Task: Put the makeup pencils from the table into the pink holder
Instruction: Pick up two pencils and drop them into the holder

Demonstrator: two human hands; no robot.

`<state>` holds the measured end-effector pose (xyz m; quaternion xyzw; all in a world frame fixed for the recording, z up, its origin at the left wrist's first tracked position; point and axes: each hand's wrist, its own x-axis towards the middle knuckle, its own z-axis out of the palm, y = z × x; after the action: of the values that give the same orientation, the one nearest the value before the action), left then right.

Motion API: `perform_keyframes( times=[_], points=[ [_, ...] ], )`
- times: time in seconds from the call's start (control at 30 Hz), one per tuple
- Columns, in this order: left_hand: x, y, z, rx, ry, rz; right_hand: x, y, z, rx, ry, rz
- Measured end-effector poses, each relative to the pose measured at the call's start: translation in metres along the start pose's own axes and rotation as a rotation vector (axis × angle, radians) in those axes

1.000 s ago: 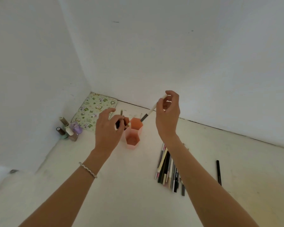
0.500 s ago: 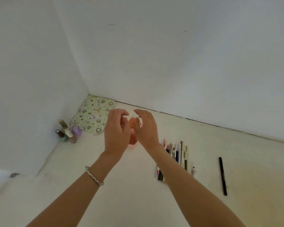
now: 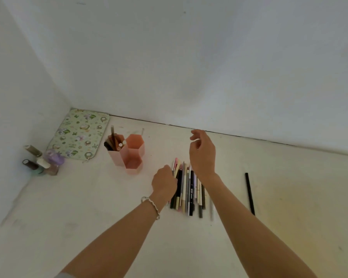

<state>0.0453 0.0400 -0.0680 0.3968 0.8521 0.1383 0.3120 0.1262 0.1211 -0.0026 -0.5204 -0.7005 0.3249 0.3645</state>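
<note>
The pink holder (image 3: 133, 155) has three hexagonal cells and stands left of centre on the white table. Its left cell holds several makeup pencils (image 3: 114, 142); a thin one leans in the tallest cell behind. A row of several pencils (image 3: 187, 187) lies side by side to its right. My left hand (image 3: 164, 182) rests at the left edge of that row, fingers curled down onto the pencils; whether it grips one is hidden. My right hand (image 3: 202, 153) hovers above the row's far end, fingers apart and holding nothing. A single black pencil (image 3: 249, 193) lies apart to the right.
A green patterned pouch (image 3: 78, 135) lies in the back left corner. Several small bottles (image 3: 42, 161) stand by the left wall. White walls enclose the table at the back and left.
Both hands have left the holder and moved right and nearer, to the pencil row. The white pencil from my right hand is gone from it. The view has tilted down.
</note>
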Motion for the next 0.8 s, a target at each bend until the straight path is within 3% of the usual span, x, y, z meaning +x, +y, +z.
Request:
perform_keyframes(
  times=[0.13,0.23,0.4,0.53,0.67,0.8],
  points=[
    [0.001,-0.003,-0.006,-0.052,0.02,-0.006,-0.003,0.007,-0.004,0.021,-0.018,0.04],
    [0.002,-0.003,-0.029,-0.281,0.17,0.029,-0.001,0.011,0.001,-0.019,-0.019,0.037],
    [0.002,-0.001,-0.081,-0.56,0.318,0.206,0.003,0.023,0.031,-0.522,-0.313,0.05],
    [-0.003,0.002,-0.101,-0.551,0.42,0.26,-0.003,0.03,0.06,-0.844,-0.408,0.082],
    [-0.004,0.001,-0.106,-0.454,0.453,0.237,-0.003,0.032,0.082,-0.902,-0.418,0.118],
    [-0.003,-0.004,-0.115,-0.49,0.438,0.212,0.003,0.028,0.085,-0.751,-0.441,0.209]
  ],
)
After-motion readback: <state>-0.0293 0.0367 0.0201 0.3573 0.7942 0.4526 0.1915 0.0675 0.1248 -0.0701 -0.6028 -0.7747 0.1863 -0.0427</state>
